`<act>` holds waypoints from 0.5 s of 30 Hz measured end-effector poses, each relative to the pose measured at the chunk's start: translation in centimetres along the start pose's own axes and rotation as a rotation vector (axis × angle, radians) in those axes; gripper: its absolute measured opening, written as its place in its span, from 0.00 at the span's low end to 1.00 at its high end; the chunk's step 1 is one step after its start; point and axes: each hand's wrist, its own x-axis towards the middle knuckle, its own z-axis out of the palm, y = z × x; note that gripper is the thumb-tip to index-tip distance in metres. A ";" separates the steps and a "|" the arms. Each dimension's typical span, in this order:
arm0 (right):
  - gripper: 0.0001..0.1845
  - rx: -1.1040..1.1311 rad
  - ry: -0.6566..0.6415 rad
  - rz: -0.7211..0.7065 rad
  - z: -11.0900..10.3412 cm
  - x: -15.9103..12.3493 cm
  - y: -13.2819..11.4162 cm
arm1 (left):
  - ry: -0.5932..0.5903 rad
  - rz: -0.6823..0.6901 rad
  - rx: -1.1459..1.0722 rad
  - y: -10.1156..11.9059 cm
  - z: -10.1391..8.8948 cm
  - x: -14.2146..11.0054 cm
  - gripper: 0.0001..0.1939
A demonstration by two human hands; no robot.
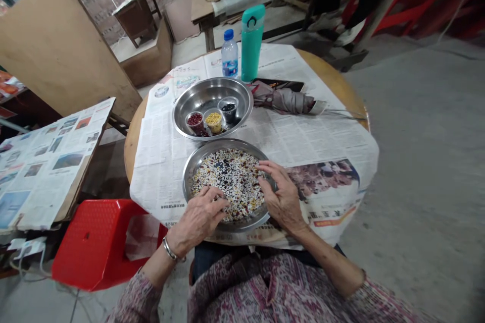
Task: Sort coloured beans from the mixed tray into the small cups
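Note:
Right in front of me a steel basin [188,166] holds a spread of mixed white grains and beans [231,174], with dark, yellow and red ones among them. At its near left, my left hand [200,217] rests in the mix with fingers bent together; whatever is between the fingertips is hidden. Over the right rim, my right hand [282,197] has its thumb and fingers apart, the tips at the grains. Just beyond, a second steel basin [189,96] contains three clear cups: red beans [195,120], yellow beans [213,122] and black beans [229,110].
Newspaper [159,161] covers the round table [132,146]. Behind the basins stand a water bottle [229,55] and a teal flask [252,43]; a folded umbrella [284,99] lies to the right. On the floor at left is a red stool [91,242], beside a newspaper-covered low table [49,161].

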 end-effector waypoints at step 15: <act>0.12 -0.004 0.002 -0.001 0.0 0.0 -0.1 | 0.116 -0.172 0.025 -0.3 -0.5 4.2 0.07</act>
